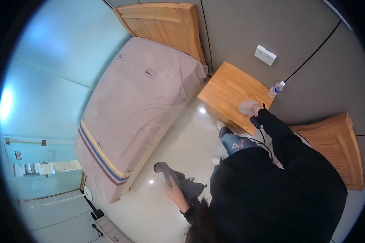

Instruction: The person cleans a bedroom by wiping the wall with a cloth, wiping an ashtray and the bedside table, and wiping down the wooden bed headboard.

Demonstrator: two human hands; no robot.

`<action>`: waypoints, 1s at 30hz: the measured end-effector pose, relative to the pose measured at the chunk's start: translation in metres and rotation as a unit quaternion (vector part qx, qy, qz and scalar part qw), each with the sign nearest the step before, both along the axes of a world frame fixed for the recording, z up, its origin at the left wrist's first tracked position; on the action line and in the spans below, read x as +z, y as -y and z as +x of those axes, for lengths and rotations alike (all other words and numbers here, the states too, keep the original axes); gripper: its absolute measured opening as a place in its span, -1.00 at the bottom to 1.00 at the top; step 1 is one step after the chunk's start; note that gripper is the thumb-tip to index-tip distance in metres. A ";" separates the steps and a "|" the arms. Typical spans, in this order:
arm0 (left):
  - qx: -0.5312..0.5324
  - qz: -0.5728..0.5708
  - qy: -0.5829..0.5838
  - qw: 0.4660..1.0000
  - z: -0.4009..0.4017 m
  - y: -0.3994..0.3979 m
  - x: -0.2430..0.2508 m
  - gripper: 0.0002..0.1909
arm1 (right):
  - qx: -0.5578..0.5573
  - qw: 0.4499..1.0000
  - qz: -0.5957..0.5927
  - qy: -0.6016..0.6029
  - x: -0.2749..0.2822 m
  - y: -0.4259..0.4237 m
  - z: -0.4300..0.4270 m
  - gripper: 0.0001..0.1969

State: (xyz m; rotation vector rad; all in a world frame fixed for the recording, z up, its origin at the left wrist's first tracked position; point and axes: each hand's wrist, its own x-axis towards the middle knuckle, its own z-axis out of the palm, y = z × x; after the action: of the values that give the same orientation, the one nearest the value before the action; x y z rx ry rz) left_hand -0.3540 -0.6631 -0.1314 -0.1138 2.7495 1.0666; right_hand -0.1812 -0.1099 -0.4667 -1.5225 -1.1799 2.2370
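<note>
My left hand (175, 192) grips a dark grey cloth (190, 185), which hangs bunched over the pale floor between the bed and my body. My right hand (256, 108) reaches over the wooden bedside table (223, 83). Its fingers hold the near rim of a clear ridged dish (245, 107). I cannot tell whether the dish rests on the tabletop or is raised slightly off it. A clear plastic bottle with a white cap (276, 89) stands upright at the table's corner by the wall, beyond the dish.
A bed with a pink sheet (140, 100) and wooden headboard (158, 21) is on the left. Another wooden headboard (331, 148) stands at right. A black cable (263, 136) hangs near my right sleeve. A white socket (265, 55) is on the grey wall.
</note>
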 end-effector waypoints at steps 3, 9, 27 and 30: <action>0.023 0.038 0.002 0.999 -0.020 -0.037 0.020 -0.56 | -0.064 0.996 -0.058 0.021 -0.007 0.003 -0.023 -0.64; 0.009 -0.070 -0.004 0.997 -0.068 -0.115 0.068 -0.58 | -0.063 0.986 -0.096 0.124 -0.020 -0.017 -0.054 -0.78; 0.005 -0.141 -0.031 0.990 -0.146 -0.208 0.086 -0.51 | -0.128 0.974 -0.102 0.157 -0.077 0.005 -0.070 -0.51; -0.071 -0.093 -0.051 0.992 -0.171 -0.242 0.056 -0.54 | -0.194 0.971 -0.082 0.109 -0.162 -0.061 0.014 -0.55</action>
State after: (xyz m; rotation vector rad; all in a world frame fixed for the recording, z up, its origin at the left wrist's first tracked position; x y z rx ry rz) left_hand -0.5255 -0.4208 -0.0750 0.1133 2.8930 0.8013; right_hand -0.1670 -0.0489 -0.6285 -1.9114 -0.6751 1.9816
